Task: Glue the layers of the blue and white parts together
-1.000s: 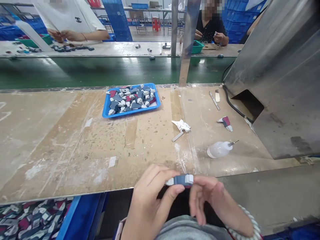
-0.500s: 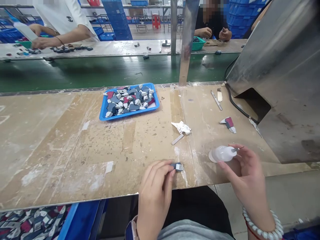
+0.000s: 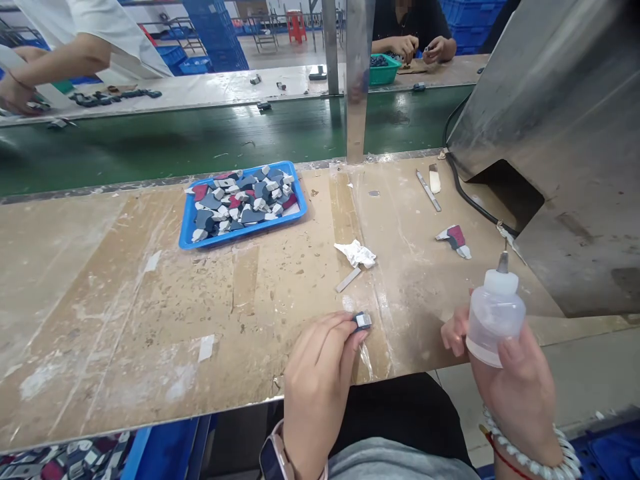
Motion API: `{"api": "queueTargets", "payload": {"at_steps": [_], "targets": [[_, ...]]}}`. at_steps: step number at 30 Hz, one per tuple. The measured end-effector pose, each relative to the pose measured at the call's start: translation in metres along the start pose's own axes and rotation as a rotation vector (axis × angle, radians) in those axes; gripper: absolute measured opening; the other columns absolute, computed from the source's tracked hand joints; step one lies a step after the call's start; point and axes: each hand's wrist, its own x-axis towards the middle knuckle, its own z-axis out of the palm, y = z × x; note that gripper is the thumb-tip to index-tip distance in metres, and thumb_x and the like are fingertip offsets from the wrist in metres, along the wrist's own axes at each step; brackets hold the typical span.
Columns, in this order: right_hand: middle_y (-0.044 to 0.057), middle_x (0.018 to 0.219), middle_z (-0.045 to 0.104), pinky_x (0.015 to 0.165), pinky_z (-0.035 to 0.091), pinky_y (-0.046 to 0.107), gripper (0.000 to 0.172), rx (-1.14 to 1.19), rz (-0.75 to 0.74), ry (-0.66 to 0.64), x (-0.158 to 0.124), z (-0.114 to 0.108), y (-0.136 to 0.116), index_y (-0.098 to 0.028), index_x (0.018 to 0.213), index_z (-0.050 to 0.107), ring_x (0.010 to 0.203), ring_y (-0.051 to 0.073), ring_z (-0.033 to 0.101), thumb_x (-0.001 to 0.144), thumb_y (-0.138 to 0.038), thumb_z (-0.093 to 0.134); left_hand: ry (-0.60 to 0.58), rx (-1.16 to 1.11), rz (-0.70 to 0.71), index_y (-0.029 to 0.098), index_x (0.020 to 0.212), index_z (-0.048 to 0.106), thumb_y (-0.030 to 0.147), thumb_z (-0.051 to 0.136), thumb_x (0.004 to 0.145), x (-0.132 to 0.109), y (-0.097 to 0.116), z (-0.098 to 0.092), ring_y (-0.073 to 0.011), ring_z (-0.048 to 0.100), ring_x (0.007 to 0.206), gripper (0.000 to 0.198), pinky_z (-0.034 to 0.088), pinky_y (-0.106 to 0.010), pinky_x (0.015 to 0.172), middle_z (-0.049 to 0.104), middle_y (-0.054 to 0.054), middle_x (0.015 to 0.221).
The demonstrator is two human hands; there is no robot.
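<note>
Between the thumb and fingers of my left hand is a small dark blue and white moulded part, held just at the table's front edge. My right hand is wrapped round a translucent squeeze bottle with a thin needle tip, upright and raised off the table. Clear liquid shows in the bottle's lower part. Beyond it a loose grey, white and maroon part lies on the table. A crumpled white tissue and a flat metal strip lie beyond my left hand.
A blue tray full of similar parts sits at the table's back. A knife-like tool lies beside a pale piece. A metal housing stands right, a metal post behind. Across the green conveyor two people work.
My right hand has lifted the bottle off the table and turned it from lying sideways to upright. My left hand keeps the small part, shifted slightly right in view. The camera view has shifted a little.
</note>
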Motion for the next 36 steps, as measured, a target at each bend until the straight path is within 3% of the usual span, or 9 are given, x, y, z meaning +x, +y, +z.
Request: {"api": "queueTargets", "payload": {"at_steps": [4,6,12,15,17,22,27,31,36], "targets": [[-0.001,0.077,0.059,0.053,0.044,0.028,0.034,0.125,0.030,0.025,0.004,0.012,-0.004,-0.033,0.118,0.053,0.058,0.015,0.051,0.090,-0.043,0.070,0.007,0.044,0.033,0.017,0.101,0.063,0.010,0.067,0.094,0.005,-0.001,0.000,-0.0148,0.066,0.095,0.011,0.049,-0.028,0.089,0.072,-0.002,0.099],[-0.002,0.074,0.057,0.052,0.043,0.028,0.031,0.181,0.042,0.068,0.008,0.018,-0.004,-0.032,0.114,0.056,0.057,0.014,0.048,0.089,-0.045,0.069,0.001,0.017,0.071,0.017,0.100,0.062,0.006,0.067,0.093,0.003,-0.001,-0.003,-0.0148,0.067,0.094,0.014,0.050,-0.029,0.087,0.072,-0.002,0.099],[-0.006,0.061,0.031,0.048,0.033,0.024,0.027,0.397,0.156,0.261,0.020,0.028,0.002,-0.026,0.101,0.068,0.053,0.011,0.026,0.086,-0.048,0.071,-0.084,-0.064,0.110,0.017,0.100,0.065,0.002,0.067,0.091,-0.007,-0.002,-0.014,-0.0169,0.069,0.098,0.018,0.054,-0.030,0.087,0.073,-0.004,0.098],[-0.005,0.066,0.035,0.051,0.035,0.024,0.033,0.450,0.181,0.368,0.022,0.029,0.004,-0.027,0.099,0.073,0.056,0.010,0.026,0.076,-0.049,0.083,-0.079,-0.035,0.161,0.017,0.101,0.066,0.001,0.068,0.089,-0.010,-0.009,-0.015,-0.0174,0.070,0.095,0.020,0.055,-0.030,0.085,0.074,-0.005,0.096],[-0.002,0.072,0.043,0.054,0.040,0.025,0.033,0.461,0.189,0.405,0.023,0.029,0.004,-0.029,0.095,0.074,0.060,0.011,0.035,0.073,-0.050,0.086,-0.075,-0.025,0.182,0.017,0.103,0.067,-0.001,0.069,0.088,-0.012,-0.012,-0.014,-0.0190,0.071,0.097,0.024,0.056,-0.032,0.086,0.075,-0.005,0.098],[0.004,0.097,0.055,0.046,0.040,0.027,0.030,0.383,0.081,0.189,0.018,0.029,0.001,-0.028,0.091,0.074,0.061,0.013,0.050,0.080,-0.056,0.076,-0.069,-0.019,0.211,0.014,0.106,0.071,-0.009,0.068,0.083,-0.019,-0.010,-0.015,-0.0237,0.070,0.106,0.033,0.057,-0.039,0.090,0.075,-0.011,0.109],[0.007,0.082,0.055,0.050,0.041,0.030,0.029,0.184,-0.078,0.095,0.011,0.029,0.005,-0.025,0.089,0.074,0.072,0.021,0.055,0.084,-0.053,0.073,-0.031,-0.016,0.211,0.011,0.096,0.072,-0.011,0.073,0.079,-0.022,-0.003,-0.013,-0.0225,0.071,0.103,0.028,0.060,-0.036,0.086,0.075,-0.012,0.104],[0.008,0.076,0.056,0.045,0.039,0.030,0.026,0.095,-0.276,0.044,0.007,0.030,0.012,-0.021,0.092,0.073,0.067,0.021,0.054,0.088,-0.046,0.068,-0.033,-0.003,0.251,0.009,0.091,0.073,-0.006,0.070,0.085,-0.018,-0.003,-0.013,-0.0217,0.071,0.103,0.016,0.060,-0.033,0.086,0.074,-0.014,0.102],[0.007,0.077,0.059,0.047,0.042,0.031,0.029,-0.004,-0.363,0.014,0.005,0.033,0.013,-0.019,0.095,0.070,0.067,0.020,0.054,0.087,-0.046,0.067,-0.073,0.008,0.299,0.007,0.094,0.073,-0.004,0.063,0.091,-0.017,-0.008,-0.017,-0.0198,0.070,0.105,0.015,0.060,-0.031,0.087,0.073,-0.015,0.104]]}}
